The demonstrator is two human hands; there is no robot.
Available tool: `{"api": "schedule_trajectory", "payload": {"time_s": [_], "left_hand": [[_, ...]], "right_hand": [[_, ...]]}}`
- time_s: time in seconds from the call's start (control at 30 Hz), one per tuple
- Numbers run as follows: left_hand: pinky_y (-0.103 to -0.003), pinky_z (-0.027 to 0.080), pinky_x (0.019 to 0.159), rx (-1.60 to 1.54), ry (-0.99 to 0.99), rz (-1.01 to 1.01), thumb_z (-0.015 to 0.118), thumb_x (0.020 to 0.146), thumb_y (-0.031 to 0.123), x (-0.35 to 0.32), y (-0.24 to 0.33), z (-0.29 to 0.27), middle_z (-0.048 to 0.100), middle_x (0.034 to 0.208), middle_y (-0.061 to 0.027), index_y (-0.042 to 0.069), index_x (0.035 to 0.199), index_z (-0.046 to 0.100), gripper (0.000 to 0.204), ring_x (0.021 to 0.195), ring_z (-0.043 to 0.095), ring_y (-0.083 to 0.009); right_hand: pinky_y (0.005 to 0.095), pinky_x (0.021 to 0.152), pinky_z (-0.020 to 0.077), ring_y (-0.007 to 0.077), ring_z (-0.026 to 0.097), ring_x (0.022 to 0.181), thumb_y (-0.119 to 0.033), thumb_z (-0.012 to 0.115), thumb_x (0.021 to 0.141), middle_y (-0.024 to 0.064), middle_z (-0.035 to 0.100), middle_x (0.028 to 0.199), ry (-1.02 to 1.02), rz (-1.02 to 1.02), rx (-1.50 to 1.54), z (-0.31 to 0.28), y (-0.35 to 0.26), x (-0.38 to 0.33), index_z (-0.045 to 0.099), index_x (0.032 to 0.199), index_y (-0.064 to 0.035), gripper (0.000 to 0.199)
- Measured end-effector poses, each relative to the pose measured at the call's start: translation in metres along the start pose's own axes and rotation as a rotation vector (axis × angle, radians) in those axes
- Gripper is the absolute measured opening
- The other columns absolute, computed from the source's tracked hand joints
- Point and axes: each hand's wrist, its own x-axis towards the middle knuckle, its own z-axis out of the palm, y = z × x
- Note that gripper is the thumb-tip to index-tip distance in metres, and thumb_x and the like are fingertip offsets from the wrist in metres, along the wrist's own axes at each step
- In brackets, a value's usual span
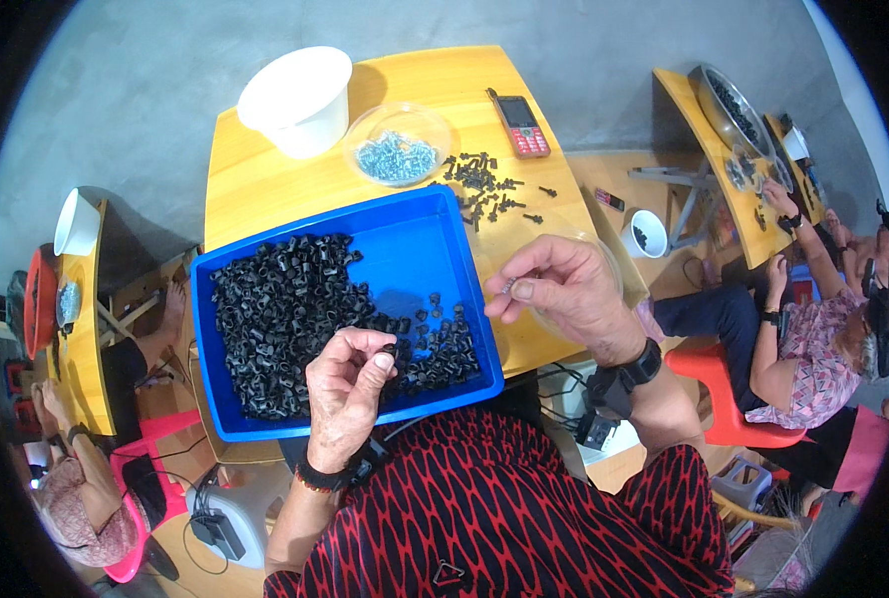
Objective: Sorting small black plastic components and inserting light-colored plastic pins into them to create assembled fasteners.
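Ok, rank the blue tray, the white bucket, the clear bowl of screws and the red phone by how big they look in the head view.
Largest to smallest as they look:
1. blue tray
2. white bucket
3. clear bowl of screws, close to the bucket in apparent size, so that ranking is unsure
4. red phone
The tray lies nearest the camera, which enlarges it.

The scene was brightly and evenly lit from above, with only soft shadows under the yellow table (265,179) and beside the white bucket (300,100). Focus stayed sharp in the middle. The fisheye lens bent straight edges toward the rim, where a black border closed in.
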Motion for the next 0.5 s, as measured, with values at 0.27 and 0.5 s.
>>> {"api": "schedule_trajectory", "payload": {"time_s": [0.27,0.5], "left_hand": [[-0.023,0.051,0.071,-0.022,-0.011,0.003,0.069,0.093,0.011,-0.001,-0.002,-0.001,0.064,0.089,-0.0021,0.0,0.104,0.064,0.016,0.075,0.06,-0.009],[-0.023,0.051,0.071,-0.02,-0.014,0.017,0.069,0.094,0.011,0.0,-0.005,-0.003,0.064,0.089,-0.002,0.0,0.105,0.064,0.017,0.075,0.059,-0.0086]], "right_hand": [[0.0346,0.077,0.0614,0.0287,0.073,0.093,-0.002,0.059,0.097,0.022,0.069,0.108,0.007,0.054,-0.024,0.005,-0.003,0.002,0.061,0.11,0.0029,0.014],[0.0323,0.075,0.0612,0.0234,0.073,0.089,-0.002,0.06,0.097,0.0147,0.07,0.099,0.008,0.042,-0.096,0.014,0.002,0.006,0.061,0.113,0.0016,0.016]]}}
